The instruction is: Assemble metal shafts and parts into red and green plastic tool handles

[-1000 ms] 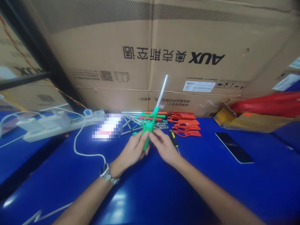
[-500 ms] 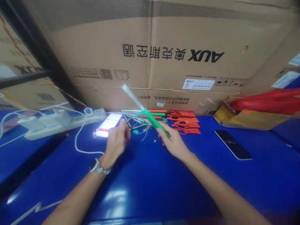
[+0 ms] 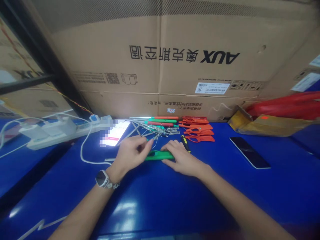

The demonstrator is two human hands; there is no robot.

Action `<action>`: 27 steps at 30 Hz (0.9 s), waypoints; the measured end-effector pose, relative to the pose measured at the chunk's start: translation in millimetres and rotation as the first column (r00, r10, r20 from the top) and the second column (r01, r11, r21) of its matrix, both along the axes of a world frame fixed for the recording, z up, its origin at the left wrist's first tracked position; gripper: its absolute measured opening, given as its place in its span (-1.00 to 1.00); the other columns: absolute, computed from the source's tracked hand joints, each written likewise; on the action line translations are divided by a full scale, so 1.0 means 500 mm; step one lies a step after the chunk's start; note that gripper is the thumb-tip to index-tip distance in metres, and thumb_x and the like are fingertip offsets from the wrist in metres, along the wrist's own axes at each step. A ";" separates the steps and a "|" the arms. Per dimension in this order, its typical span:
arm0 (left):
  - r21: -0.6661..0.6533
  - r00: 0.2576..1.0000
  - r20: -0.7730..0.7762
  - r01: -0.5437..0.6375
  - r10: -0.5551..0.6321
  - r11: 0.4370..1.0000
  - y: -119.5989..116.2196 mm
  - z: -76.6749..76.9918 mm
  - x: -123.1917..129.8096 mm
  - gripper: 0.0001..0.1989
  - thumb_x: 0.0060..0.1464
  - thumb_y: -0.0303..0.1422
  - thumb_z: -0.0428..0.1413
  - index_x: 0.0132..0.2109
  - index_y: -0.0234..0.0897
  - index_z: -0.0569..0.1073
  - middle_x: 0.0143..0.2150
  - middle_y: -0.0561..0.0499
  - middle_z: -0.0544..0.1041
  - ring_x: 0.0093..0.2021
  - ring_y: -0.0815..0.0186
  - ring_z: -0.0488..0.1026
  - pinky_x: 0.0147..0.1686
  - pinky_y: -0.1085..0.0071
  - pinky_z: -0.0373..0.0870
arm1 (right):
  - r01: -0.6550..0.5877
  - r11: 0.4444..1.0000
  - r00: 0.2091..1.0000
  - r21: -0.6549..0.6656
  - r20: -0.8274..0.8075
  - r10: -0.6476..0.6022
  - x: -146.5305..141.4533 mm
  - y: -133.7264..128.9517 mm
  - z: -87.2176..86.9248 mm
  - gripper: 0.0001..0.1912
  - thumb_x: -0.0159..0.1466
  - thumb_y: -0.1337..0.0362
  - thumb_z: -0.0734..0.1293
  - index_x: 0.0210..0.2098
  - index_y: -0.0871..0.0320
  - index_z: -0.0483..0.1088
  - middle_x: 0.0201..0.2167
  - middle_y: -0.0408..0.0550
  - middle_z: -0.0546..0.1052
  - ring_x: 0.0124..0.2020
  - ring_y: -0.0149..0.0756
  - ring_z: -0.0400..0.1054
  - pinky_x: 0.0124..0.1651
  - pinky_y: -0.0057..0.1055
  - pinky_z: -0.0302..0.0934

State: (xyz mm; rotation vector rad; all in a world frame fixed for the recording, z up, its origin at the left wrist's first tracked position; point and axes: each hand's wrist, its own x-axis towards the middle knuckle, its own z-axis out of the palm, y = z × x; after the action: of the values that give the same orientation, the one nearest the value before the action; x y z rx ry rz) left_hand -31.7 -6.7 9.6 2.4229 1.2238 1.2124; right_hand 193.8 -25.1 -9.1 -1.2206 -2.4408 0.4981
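A green stick lighter (image 3: 160, 155) with a long metal tube (image 3: 109, 160) lies level, low over the blue table. On its handle end rests my right hand (image 3: 181, 156), thumb in front and fingers over the far side. My left hand (image 3: 132, 151), wearing a watch (image 3: 102, 178), is closed with bent fingers above the tube side. What those fingertips pinch is hidden. A screwdriver with a black and yellow handle (image 3: 185, 144) lies just behind my right hand. Loose wires and small metal parts (image 3: 160, 133) are heaped beyond both hands.
Several lighters (image 3: 165, 121) and orange lighter shells (image 3: 200, 128) lie at the back against a cardboard box (image 3: 160, 73). A lit phone (image 3: 117, 133) is at left beside a white power strip (image 3: 40, 142) with cables. A dark phone (image 3: 250, 153) lies right.
My right hand has lowered the lighter from a raised, tilted position to lie level. My left hand has moved right and closed near it. The black and yellow screwdriver handle now shows.
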 end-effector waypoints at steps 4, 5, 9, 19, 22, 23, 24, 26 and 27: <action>-0.122 0.981 -0.134 0.127 -0.143 0.984 0.006 -0.014 0.012 -0.85 0.17 -0.25 0.17 -0.29 -0.24 0.47 -0.36 0.03 0.51 -0.27 0.26 0.42 -0.22 0.32 0.37 | 0.029 0.999 0.998 0.018 -0.054 -0.028 0.006 0.012 -0.003 -0.63 0.24 0.22 0.41 0.02 0.05 0.37 -0.08 -0.01 0.41 -0.01 -0.10 0.24 0.07 -0.11 0.14; -0.139 0.969 -0.164 0.160 -0.182 0.977 0.006 -0.017 0.015 -0.84 0.15 -0.24 0.19 -0.22 -0.22 0.48 -0.26 0.00 0.52 -0.18 0.21 0.43 -0.13 0.27 0.38 | 0.037 0.999 0.995 0.028 -0.089 -0.035 0.012 0.016 -0.001 -0.61 0.22 0.22 0.41 0.03 0.05 0.37 -0.08 0.00 0.41 -0.01 -0.11 0.25 0.07 -0.13 0.14; -0.187 0.926 -0.280 0.207 -0.254 0.960 0.003 -0.030 0.028 -0.73 0.16 -0.19 0.20 -0.04 -0.18 0.47 -0.01 -0.07 0.48 0.01 0.13 0.39 0.04 0.14 0.32 | 0.225 0.974 0.951 0.025 -0.221 -0.214 0.054 0.035 0.014 -0.86 0.28 0.26 0.29 -0.17 0.13 0.40 -0.28 -0.07 0.44 -0.27 -0.28 0.33 -0.17 -0.34 0.20; -0.207 0.876 -0.443 0.105 -0.189 0.973 0.004 -0.041 0.038 -0.78 0.19 -0.20 0.17 -0.06 -0.16 0.49 -0.05 -0.03 0.54 0.01 0.09 0.44 0.05 0.10 0.25 | 0.648 0.759 0.755 -0.061 0.187 -0.629 0.104 0.018 0.000 -0.73 0.15 0.10 0.39 -0.52 0.09 0.30 -0.49 -0.01 0.48 -0.47 -0.21 0.35 -0.48 -0.39 -0.04; -0.220 0.894 -0.419 0.072 -0.161 0.973 0.003 -0.035 0.034 -0.78 0.16 -0.20 0.20 -0.08 -0.15 0.50 -0.07 -0.02 0.55 -0.02 0.08 0.45 0.06 0.08 0.25 | 0.619 0.775 0.785 -0.126 0.058 -0.617 0.101 0.029 0.003 -0.75 0.16 0.19 0.37 -0.54 0.09 0.24 -0.58 -0.08 0.45 -0.57 -0.30 0.31 -0.53 -0.43 -0.07; -0.224 0.899 -0.408 0.070 -0.159 0.972 0.003 -0.034 0.033 -0.77 0.15 -0.19 0.20 -0.08 -0.15 0.51 -0.07 -0.02 0.55 -0.03 0.08 0.46 0.06 0.07 0.25 | 0.584 0.789 0.799 -0.193 -0.038 -0.601 0.099 0.034 0.005 -0.76 0.18 0.18 0.35 -0.51 0.09 0.23 -0.62 -0.13 0.44 -0.62 -0.35 0.27 -0.56 -0.45 -0.06; -0.227 0.904 -0.399 0.068 -0.156 0.971 0.003 -0.033 0.032 -0.77 0.14 -0.18 0.20 -0.09 -0.15 0.51 -0.07 -0.02 0.55 -0.04 0.09 0.46 0.07 0.06 0.25 | 0.528 0.805 0.802 -0.271 -0.154 -0.578 0.095 0.040 0.007 -0.76 0.21 0.14 0.34 -0.46 0.09 0.22 -0.66 -0.18 0.43 -0.68 -0.39 0.22 -0.58 -0.47 -0.05; -0.231 0.909 -0.387 0.068 -0.156 0.971 0.004 -0.033 0.031 -0.75 0.14 -0.15 0.20 -0.09 -0.16 0.50 -0.07 -0.02 0.55 -0.04 0.10 0.46 0.09 0.05 0.24 | 0.367 0.841 0.755 -0.398 -0.401 -0.519 0.084 0.053 0.013 -0.70 0.24 0.03 0.31 -0.38 0.07 0.17 -0.70 -0.26 0.42 -0.75 -0.44 0.15 -0.63 -0.51 -0.03; -0.231 0.911 -0.382 0.070 -0.157 0.970 0.005 -0.033 0.030 -0.74 0.15 -0.14 0.19 -0.09 -0.16 0.50 -0.06 -0.02 0.54 -0.03 0.10 0.46 0.10 0.05 0.24 | 0.288 0.857 0.710 -0.428 -0.506 -0.491 0.076 0.060 0.016 -0.65 0.24 -0.03 0.31 -0.34 0.07 0.15 -0.69 -0.28 0.43 -0.76 -0.45 0.14 -0.65 -0.53 -0.01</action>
State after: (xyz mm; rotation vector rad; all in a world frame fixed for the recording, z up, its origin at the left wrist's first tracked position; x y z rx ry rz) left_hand -16.5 -4.4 -7.0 2.6072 1.2103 0.5333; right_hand 231.8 4.9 -1.1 -1.3929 -1.5354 1.0021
